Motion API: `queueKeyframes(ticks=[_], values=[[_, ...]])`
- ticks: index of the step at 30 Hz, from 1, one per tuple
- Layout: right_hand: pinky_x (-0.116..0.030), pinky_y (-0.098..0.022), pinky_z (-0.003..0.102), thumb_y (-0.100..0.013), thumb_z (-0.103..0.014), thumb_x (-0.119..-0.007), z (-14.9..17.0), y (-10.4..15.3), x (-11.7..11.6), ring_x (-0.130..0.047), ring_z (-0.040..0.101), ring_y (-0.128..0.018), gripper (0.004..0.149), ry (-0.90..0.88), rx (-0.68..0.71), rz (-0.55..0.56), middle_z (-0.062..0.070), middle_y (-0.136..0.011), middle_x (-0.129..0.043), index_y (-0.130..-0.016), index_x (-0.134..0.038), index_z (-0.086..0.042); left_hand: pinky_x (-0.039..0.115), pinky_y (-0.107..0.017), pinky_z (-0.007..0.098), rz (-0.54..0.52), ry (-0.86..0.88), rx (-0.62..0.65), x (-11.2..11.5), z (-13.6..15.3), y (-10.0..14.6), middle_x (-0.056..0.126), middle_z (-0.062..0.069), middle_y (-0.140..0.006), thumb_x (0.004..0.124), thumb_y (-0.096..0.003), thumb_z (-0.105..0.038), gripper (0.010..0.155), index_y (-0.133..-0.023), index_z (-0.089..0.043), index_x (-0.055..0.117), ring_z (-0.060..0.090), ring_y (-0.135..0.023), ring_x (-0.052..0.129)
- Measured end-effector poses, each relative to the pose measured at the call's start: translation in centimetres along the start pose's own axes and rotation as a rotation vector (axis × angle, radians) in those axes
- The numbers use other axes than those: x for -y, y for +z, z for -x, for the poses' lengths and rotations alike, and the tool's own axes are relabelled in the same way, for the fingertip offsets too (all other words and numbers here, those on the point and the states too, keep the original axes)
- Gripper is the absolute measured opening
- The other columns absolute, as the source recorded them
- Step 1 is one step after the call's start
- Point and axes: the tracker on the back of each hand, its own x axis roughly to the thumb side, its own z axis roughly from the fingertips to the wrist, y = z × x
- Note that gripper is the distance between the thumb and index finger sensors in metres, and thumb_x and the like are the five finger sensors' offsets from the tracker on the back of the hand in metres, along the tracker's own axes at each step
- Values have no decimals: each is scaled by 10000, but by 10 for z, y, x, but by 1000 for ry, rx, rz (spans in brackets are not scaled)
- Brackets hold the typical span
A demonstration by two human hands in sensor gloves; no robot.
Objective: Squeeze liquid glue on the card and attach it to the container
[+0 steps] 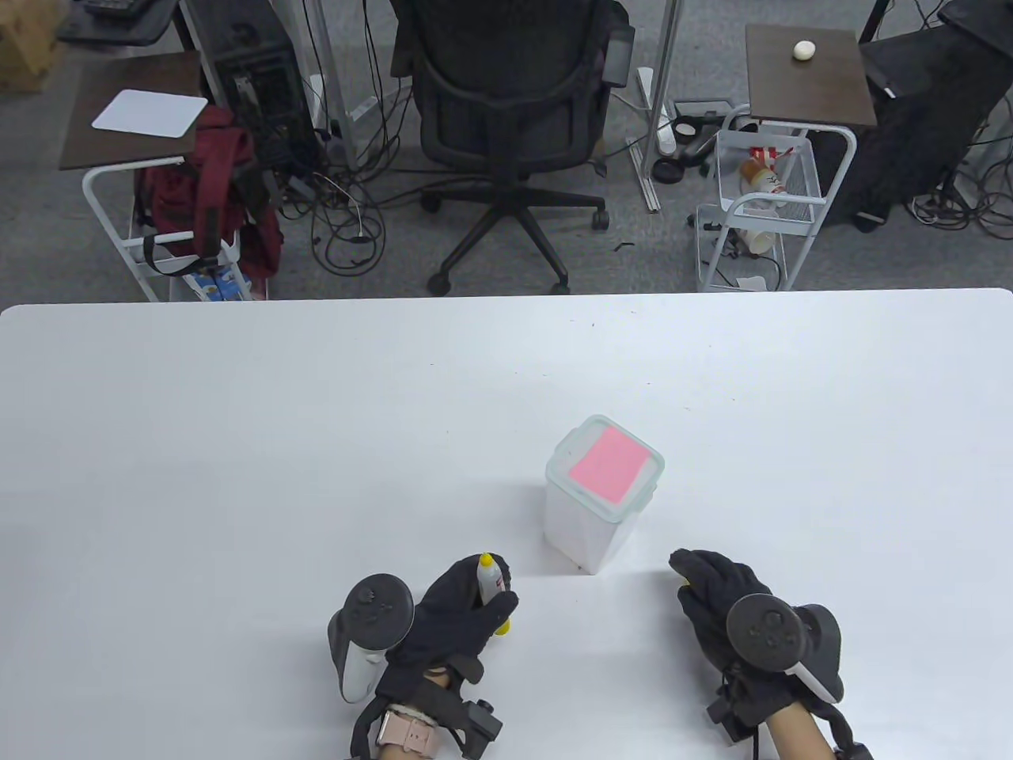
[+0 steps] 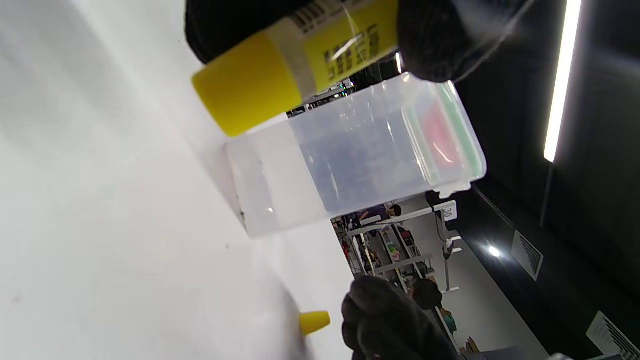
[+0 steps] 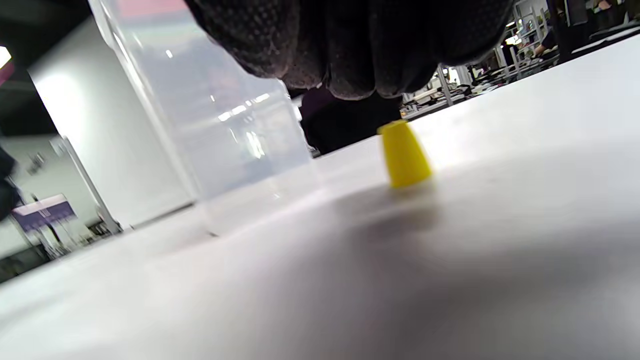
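The left hand lay low near the table's front edge, fingers and thumb curled round the glue bottle, holding it tilted. Right of it stood the container, the pink card lying on its lid. Further right, the right hand hovered palm down, fingers relaxed and holding nothing, just above the yellow cap standing on the table.

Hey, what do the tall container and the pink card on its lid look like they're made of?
The container looks like frosted, translucent plastic: in the left wrist view the background shows dimly through its walls, and they catch soft highlights. Its lid seems clear plastic with a greenish rim. The card looks like matte paper or thin cardstock, flat and glare-free.
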Motion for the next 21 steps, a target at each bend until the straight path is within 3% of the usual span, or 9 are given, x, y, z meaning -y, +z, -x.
queueKeyframes(ticks=[4, 13, 21], values=[[-653, -667, 522, -586, -320, -715, 0, -7, -7, -724, 409, -863, 546, 135, -38, -61, 169, -1091, -622, -1094, -575, -175, 780, -673, 369, 26, -26, 16, 7, -3, -1, 780, -33, -931, 822, -447, -512, 572, -960, -330, 646, 242, -863, 853], [-639, -689, 511, -598, -323, -702, 0, -14, -11, -709, 389, -879, 541, 206, -90, -65, 152, -1118, -581, -1101, -552, -195, 787, -662, 371, 43, -61, 21, 9, -6, -3, 789, -29, -923, 825, -443, -511, 572, -956, -326, 654, 245, -851, 861], [-674, -660, 504, -586, -309, -716, 1, -16, -6, -751, 378, -845, 507, 187, -70, 33, 149, -1095, -628, -1069, -610, -198, 784, -664, 372, 44, -66, 14, 9, -6, -3, 786, -30, -927, 823, -444, -509, 571, -958, -326, 653, 248, -857, 856]])
